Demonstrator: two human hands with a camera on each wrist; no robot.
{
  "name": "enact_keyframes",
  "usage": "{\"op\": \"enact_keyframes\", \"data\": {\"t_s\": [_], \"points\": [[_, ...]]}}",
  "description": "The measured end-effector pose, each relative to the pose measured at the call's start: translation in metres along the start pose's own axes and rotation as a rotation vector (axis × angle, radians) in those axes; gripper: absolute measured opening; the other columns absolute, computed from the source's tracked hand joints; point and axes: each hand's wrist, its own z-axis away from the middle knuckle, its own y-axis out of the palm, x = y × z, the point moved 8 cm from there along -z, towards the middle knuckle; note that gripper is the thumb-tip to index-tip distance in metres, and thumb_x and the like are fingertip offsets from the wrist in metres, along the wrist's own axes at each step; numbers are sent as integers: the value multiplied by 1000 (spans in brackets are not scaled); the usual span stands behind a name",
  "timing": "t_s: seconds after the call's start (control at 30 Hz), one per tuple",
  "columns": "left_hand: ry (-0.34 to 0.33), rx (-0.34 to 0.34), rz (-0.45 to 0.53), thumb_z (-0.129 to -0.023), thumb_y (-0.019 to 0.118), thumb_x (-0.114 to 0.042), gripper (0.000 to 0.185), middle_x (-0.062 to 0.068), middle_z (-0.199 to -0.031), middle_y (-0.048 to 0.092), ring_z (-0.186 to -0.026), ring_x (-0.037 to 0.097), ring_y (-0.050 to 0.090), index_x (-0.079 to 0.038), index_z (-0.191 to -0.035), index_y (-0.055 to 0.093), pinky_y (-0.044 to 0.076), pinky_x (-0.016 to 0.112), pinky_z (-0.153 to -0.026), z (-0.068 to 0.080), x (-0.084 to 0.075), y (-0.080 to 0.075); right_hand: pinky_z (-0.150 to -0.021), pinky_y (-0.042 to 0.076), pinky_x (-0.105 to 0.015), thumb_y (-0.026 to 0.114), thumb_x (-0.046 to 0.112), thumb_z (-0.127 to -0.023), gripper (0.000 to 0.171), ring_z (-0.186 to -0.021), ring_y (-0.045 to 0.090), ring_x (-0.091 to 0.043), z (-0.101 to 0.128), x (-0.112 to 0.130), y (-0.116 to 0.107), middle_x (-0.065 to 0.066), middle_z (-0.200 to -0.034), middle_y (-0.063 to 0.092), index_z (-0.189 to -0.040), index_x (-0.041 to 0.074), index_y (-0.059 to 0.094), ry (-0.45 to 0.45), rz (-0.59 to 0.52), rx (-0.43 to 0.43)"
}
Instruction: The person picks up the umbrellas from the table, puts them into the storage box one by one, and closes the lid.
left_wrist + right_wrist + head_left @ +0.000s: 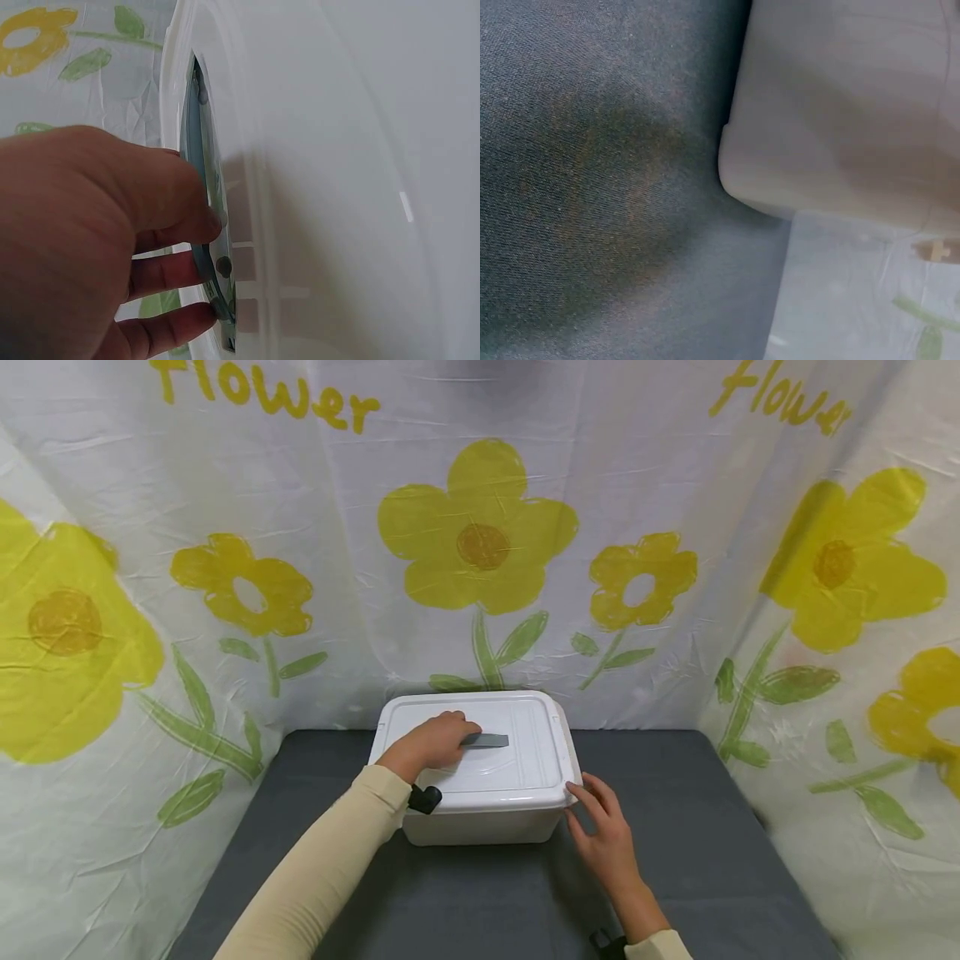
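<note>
Nearest, a right hand (603,831) with straight, relaxed fingers laid against the front right corner of the lid (525,768), holding nothing, palm hovering over the dark grey cloth (712,827). A little further in, a white plastic storage box (480,827) sitting mid-table, lid on, its base touching the cloth. Smooth, glossy plastic by the look of it: probably slippery under a flat palm, stiff at the rim, somewhat flexible across the broad lid panel. Likely light if empty; contents hidden, so weight impossible to tell. Best purchase judged to be the overhanging lid rim at the corners, or the handle. On top, a left hand (431,745) with fingers curled round the near end of the grey-green handle (487,740) set in the lid's recess; in the left wrist view, fingertips (210,225) tucked against that handle (199,180). Beyond, a white curtain with yellow flowers (480,543) closing off the back and both sides.
</note>
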Motion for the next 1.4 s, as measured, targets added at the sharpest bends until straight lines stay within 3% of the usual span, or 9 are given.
{"op": "enact_keyframes", "data": {"t_s": [0.17,0.23,0.4,0.67,0.9,1.0,1.17,1.4], "points": [[9,-2,10,-91,54,-3,39,11,-113,61,-105,25,55,-13,-128,62,44,42,-96,0,-6,-3,-104,34,-15,80,-1,-68,59,-123,51,-35,1,2,6,-16,-133,56,-122,15,66,-26,1,76],[9,6,9,-92,53,-2,39,11,-114,61,-106,26,55,-13,-129,61,44,43,-97,0,-9,-3,-108,23,-9,80,2,-70,56,-126,48,-36,1,1,7,-16,-133,56,-123,14,66,-27,-13,88],[2,31,2,-93,49,-1,42,10,-118,60,-110,26,54,-15,-132,59,42,42,-99,-2,-11,0,-111,24,-12,77,5,-74,45,-122,52,-38,1,3,5,-16,-128,60,-118,8,68,-65,-25,40],[-23,30,8,-95,46,-1,43,10,-118,60,-111,26,54,-17,-133,59,42,42,-99,-3,-10,6,-108,26,-9,79,-5,-66,48,-114,57,-35,1,4,5,-17,-119,64,-112,4,69,-85,-41,-15],[-52,27,3,-95,46,-2,44,12,-120,59,-112,28,54,-17,-135,58,42,42,-99,0,-8,6,-106,29,-10,76,5,-78,34,-111,58,-35,-2,6,5,-18,-118,64,-111,4,70,-111,-55,-28],[-53,16,14,-95,47,-2,43,12,-122,59,-113,28,54,-15,-134,58,42,42,-101,0,-6,6,-106,32,-12,74,7,-80,31,-109,59,-36,-5,7,3,-19,-116,65,-110,3,70,-133,-70,-37],[-26,-24,77,-96,48,-5,41,12,-126,59,-117,27,54,-12,-135,56,42,41,-101,3,-2,8,-97,42,-24,76,-2,-72,33,-105,60,-34,-11,4,0,-17,-112,65,-105,5,72,-129,-52,-11],[-34,-97,225,-98,44,-10,42,12,-137,54,-127,27,51,-9,-139,52,41,43,-105,19,8,3,-81,48,-44,76,0,-73,27,-101,59,-30,-26,-6,0,-14,-108,65,-99,7,72,-115,5,96]]}}
